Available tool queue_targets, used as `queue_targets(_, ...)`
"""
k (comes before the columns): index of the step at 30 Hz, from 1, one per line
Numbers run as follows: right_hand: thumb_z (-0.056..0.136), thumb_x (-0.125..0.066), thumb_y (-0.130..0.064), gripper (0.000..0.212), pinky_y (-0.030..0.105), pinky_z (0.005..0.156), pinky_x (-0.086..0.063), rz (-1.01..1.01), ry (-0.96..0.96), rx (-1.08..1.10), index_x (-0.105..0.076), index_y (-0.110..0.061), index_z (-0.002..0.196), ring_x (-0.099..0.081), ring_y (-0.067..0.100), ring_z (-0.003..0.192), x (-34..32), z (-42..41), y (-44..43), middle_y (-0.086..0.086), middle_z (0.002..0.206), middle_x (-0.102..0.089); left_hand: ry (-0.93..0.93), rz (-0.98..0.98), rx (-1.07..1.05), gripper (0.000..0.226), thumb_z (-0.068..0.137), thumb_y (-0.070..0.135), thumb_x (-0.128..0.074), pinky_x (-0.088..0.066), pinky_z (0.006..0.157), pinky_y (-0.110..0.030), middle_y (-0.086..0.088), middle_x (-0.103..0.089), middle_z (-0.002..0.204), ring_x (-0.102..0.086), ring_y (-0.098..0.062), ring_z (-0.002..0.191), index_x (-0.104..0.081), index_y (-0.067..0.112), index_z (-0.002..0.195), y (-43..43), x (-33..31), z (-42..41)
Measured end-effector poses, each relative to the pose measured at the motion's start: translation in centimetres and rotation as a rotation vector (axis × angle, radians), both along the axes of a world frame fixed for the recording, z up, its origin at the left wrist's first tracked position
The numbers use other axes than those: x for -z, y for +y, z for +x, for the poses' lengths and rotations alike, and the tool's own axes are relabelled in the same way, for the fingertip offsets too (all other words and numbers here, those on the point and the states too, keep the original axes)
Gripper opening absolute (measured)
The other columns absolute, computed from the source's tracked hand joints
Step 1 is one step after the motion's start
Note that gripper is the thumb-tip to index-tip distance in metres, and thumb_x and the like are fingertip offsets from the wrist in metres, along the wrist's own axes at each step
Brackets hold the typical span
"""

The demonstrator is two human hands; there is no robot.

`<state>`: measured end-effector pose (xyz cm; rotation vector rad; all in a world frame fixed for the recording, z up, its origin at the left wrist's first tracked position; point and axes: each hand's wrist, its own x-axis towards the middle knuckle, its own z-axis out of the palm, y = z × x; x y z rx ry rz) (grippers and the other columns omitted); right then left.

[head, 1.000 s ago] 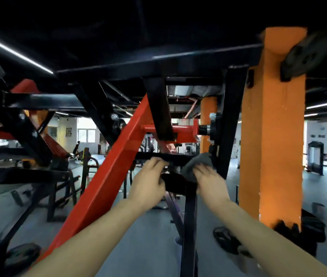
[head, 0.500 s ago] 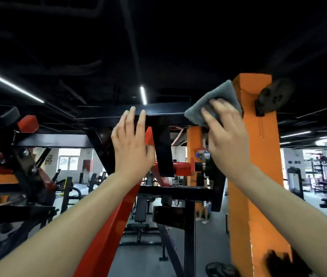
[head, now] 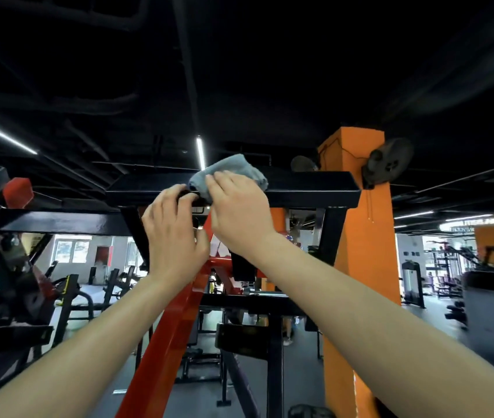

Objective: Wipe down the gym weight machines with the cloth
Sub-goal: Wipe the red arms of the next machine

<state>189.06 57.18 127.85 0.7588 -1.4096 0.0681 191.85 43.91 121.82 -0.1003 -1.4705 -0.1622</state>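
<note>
A grey cloth (head: 233, 170) lies bunched on the black top crossbar (head: 309, 188) of a weight machine with a red slanted beam (head: 176, 327). My right hand (head: 239, 209) holds the cloth against the bar's front edge, its fingers curled over the fabric. My left hand (head: 173, 233) is just to its left, fingertips curled onto the lower edge of the same bar beside the cloth. Both arms reach up from below.
An orange pillar (head: 360, 267) stands right behind the bar's right end, with a dark round plate (head: 387, 161) mounted on it. More black and red frame parts (head: 58, 221) crowd the left. Other gym machines (head: 481, 282) fill the far floor.
My right hand slid the cloth left along the top bar from the orange pillar toward the middle. My left hand curled its fingers onto the bar. The view tilted further upward.
</note>
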Motion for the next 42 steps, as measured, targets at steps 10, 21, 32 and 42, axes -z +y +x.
queue_targets(10, 0.109, -0.041, -0.026, 0.045, 0.043, 0.112, -0.042, -0.245, 0.055, 0.265, -0.059, -0.002, 0.142, -0.057, 0.03, 0.132, 1.9, -1.4, 15.3, 0.017, 0.141, -0.063, -0.016, 0.006, 0.071, 0.054, 0.07, 0.008, -0.063, -0.023, 0.115, -0.046, -0.006, -0.046, 0.143, -0.038, -0.028, 0.138, -0.057, 0.012, 0.124, 0.3, -0.2, -0.6)
queue_targets(21, 0.097, -0.052, -0.015, 0.044, 0.044, 0.114, -0.04, -0.263, 0.057, 0.127, -0.063, -0.001, 0.137, -0.057, 0.032, 0.131, 1.5, -1.1, -0.1, 0.016, 0.137, -0.065, -0.116, -0.042, 0.113, 0.046, 0.073, 0.005, -0.064, -0.035, 0.107, -0.04, -0.005, -0.042, 0.144, -0.038, -0.025, 0.136, -0.055, 0.014, 0.118, -7.1, 0.0, 1.0)
queue_targets(32, 0.089, -0.055, -0.016, 0.046, 0.043, 0.103, -0.047, 0.031, -0.013, 0.079, -0.065, 0.0, 0.131, -0.063, 0.033, 0.119, -0.2, -0.3, -16.8, 0.015, 0.125, -0.07, -0.081, 0.046, 0.224, 0.044, 0.067, -0.006, -0.052, -0.04, 0.107, -0.036, -0.01, -0.048, 0.136, -0.046, -0.027, 0.121, -0.054, 0.005, 0.11, -12.7, 0.4, 2.3)
queue_targets(42, 0.102, -0.04, -0.002, 0.054, 0.046, 0.127, -0.026, 0.46, 0.287, 0.274, -0.042, -0.003, 0.155, -0.034, 0.034, 0.153, -0.3, -1.3, -9.4, 0.015, 0.163, -0.04, -0.119, 0.297, 0.365, 0.047, 0.072, -0.009, -0.052, -0.045, 0.095, -0.034, -0.001, -0.045, 0.122, -0.048, -0.02, 0.11, -0.05, 0.01, 0.115, -12.2, 1.4, 1.4)
